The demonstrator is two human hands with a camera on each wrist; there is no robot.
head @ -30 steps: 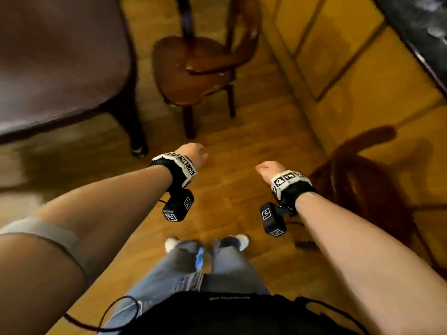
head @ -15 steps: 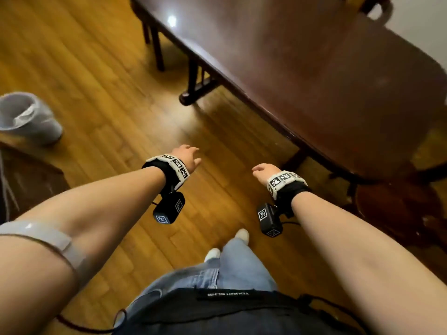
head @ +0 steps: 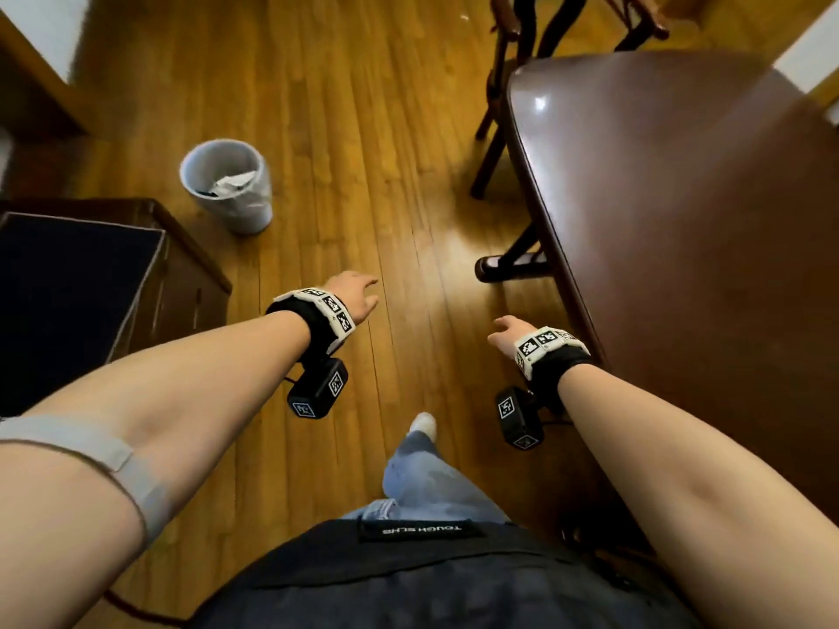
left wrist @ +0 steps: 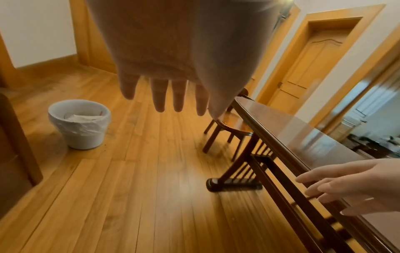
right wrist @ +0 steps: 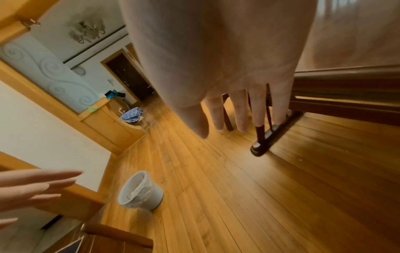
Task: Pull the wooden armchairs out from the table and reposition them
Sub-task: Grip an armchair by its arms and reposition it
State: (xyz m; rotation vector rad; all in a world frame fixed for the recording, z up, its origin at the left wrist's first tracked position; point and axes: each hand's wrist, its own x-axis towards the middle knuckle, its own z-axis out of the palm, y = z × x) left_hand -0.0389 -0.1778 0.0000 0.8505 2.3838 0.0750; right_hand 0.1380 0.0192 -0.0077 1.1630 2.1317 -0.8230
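Observation:
A dark wooden armchair stands at the far end of the long dark table, its seat tucked under the top; the left wrist view shows this armchair too. Part of a second chair shows at the top edge. My left hand hangs over the floor, fingers straight and spread, holding nothing. My right hand hovers beside the table's long edge, also empty with straight fingers. Both hands are well short of the armchair.
A white lined waste bin stands on the plank floor to the left. A dark cabinet sits at the near left. The table's foot sticks out onto the floor. A strip of floor runs between bin and table.
The head view has swung round from a chair by the wall to the table's long side; the bin and the far-end armchair came into view. Both hands stay empty, their fingers now straighter.

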